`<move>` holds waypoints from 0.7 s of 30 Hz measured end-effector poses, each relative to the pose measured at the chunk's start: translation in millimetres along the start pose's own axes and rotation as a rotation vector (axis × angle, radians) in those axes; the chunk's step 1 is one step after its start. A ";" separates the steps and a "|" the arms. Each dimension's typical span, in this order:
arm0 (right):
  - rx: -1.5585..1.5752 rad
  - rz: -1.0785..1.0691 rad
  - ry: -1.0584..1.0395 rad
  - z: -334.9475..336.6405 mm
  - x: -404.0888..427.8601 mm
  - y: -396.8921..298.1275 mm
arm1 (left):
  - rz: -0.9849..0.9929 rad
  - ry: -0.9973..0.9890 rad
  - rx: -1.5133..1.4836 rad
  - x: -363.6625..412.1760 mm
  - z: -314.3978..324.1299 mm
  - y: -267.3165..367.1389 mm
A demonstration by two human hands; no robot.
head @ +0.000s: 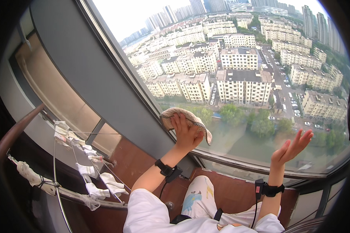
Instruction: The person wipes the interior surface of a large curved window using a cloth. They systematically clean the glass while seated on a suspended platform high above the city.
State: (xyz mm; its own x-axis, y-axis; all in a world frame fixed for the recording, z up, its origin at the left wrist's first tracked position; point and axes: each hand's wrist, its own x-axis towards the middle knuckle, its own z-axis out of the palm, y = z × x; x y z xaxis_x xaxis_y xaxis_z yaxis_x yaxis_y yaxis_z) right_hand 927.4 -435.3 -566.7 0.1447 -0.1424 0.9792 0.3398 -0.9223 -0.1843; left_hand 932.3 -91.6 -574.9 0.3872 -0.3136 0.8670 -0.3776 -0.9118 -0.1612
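My left hand (186, 132) presses a beige cloth with a dark checked edge (175, 113) against the lower left corner of a large window pane (236, 139), beside its frame. The cloth's right end hangs down past my thumb. To the right, my right hand (291, 148) is raised near the glass with its fingers apart and holds nothing. Whether it touches the pane I cannot tell. Both wrists wear black straps with small devices and cables.
At the left, white socks (89, 170) hang on a metal drying rack (54, 163). A wide grey panel (84, 72) runs beside the window frame (125, 67). Below are my knees over a reddish-brown floor (230, 189). Buildings stand far below outside.
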 end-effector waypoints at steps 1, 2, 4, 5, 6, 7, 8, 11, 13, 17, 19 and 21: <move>-0.009 -0.003 0.001 0.3 -0.6 0.3 | -0.012 0.030 -0.024 7.2 -2.5 -5.7; -0.008 0.001 0.002 0.6 -1.1 0.4 | -0.077 0.134 -0.098 19.6 -2.3 -9.9; -0.005 0.008 0.000 1.0 -1.6 0.4 | -0.273 0.308 -0.219 54.9 -2.7 -18.1; -0.002 0.009 0.001 0.8 -1.8 0.3 | -0.392 0.265 -0.313 69.9 -5.1 -15.7; 0.002 0.008 0.003 1.1 -1.6 0.4 | -0.390 0.255 -0.325 84.3 -8.5 -12.7; 0.006 0.005 0.006 0.9 -1.6 0.3 | -0.300 0.284 -0.273 94.2 -9.8 -1.8; 0.005 0.008 0.005 0.9 -1.4 0.1 | -0.233 0.306 -0.227 102.5 -9.2 11.3; 0.009 0.011 0.001 0.5 -0.8 -0.5 | -0.081 0.222 -0.121 108.0 -6.7 48.2; 0.022 0.004 0.003 0.5 -0.5 -1.0 | 0.089 0.100 0.065 95.5 -5.9 60.9; 0.033 0.018 0.008 0.7 -0.6 -2.3 | 0.049 0.084 -0.006 61.3 -4.4 48.5; 0.038 0.022 0.003 0.7 -1.1 -2.6 | 0.011 0.097 -0.018 52.8 -9.0 31.6; 0.034 0.025 -0.003 0.4 -1.4 -2.7 | -0.207 0.100 -0.092 61.2 -11.3 19.5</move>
State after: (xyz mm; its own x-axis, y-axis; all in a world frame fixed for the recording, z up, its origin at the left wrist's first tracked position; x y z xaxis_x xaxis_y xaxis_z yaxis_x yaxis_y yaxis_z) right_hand 926.7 -432.5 -567.6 0.1557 -0.1640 0.9741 0.3676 -0.9057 -0.2113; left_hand 939.2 -125.6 -519.6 0.3807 -0.0901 0.9203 -0.3754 -0.9246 0.0647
